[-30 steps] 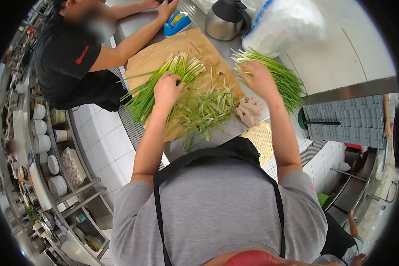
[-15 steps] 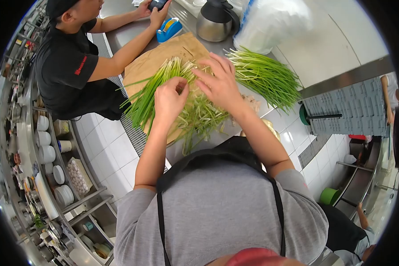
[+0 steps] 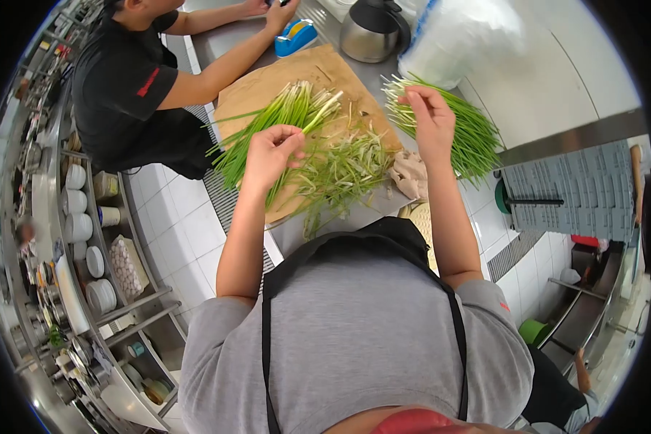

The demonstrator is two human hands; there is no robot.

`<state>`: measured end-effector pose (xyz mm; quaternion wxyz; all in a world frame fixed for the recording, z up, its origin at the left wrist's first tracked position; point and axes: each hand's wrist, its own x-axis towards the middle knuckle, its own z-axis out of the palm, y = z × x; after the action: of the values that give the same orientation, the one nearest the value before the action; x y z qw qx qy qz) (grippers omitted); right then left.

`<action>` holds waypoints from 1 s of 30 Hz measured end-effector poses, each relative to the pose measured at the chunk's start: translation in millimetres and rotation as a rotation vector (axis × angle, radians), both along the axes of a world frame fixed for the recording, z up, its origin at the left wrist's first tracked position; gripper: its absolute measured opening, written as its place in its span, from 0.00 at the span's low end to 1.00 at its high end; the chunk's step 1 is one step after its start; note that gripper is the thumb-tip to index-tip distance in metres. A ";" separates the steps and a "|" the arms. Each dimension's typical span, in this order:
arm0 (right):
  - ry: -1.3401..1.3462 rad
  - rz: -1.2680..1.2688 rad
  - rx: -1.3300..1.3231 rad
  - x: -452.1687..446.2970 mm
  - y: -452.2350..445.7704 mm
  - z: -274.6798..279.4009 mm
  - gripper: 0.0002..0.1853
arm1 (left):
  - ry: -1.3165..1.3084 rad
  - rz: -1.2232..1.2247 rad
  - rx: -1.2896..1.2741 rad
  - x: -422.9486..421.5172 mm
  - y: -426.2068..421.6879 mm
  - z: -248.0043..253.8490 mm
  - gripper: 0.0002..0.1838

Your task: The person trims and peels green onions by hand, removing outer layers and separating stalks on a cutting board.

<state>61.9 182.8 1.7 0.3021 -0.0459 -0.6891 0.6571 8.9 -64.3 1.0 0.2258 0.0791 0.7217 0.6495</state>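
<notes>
My left hand (image 3: 273, 155) pinches a green stalk with a pale end that points up and right. It is just in front of a loose pile of green stalks (image 3: 264, 126) on the brown paper sheet (image 3: 325, 65). Over the near end of the second bundle (image 3: 470, 141), my right hand (image 3: 430, 123) is raised with thumb and fingertips close together; whether anything is between them is too small to tell. Peeled scraps (image 3: 343, 166) lie between my hands. A crumpled beige cloth or glove (image 3: 409, 176) rests beside them.
A co-worker in black (image 3: 119, 79) leans on the counter at the upper left, holding a dark device. A blue tape dispenser (image 3: 295, 37), a steel jug (image 3: 369, 32) and a white plastic bag (image 3: 459, 43) stand along the far side. Shelves with bowls (image 3: 78, 226) are at left.
My right hand came from the second bundle to my left hand, then moved back right over that bundle. My left hand now shows a pale-ended stalk in its fingers.
</notes>
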 end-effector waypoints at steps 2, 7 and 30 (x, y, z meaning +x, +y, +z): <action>-0.047 0.088 -0.077 8.0 -3.4 -1.5 0.06 | -0.206 0.038 0.171 -1.5 1.4 -1.9 0.07; -0.351 0.383 0.629 16.1 -36.9 -32.4 0.11 | -0.346 -0.065 0.316 -1.7 10.3 -5.9 0.08; -0.369 0.345 -0.739 3.4 -67.6 -33.3 0.09 | 0.324 0.087 -0.330 -88.0 -12.2 -33.2 0.07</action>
<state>65.3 115.3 -31.5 0.0232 -0.1519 -0.4479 0.8808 -79.2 -76.5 -32.3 0.0886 0.1132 0.8476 0.5108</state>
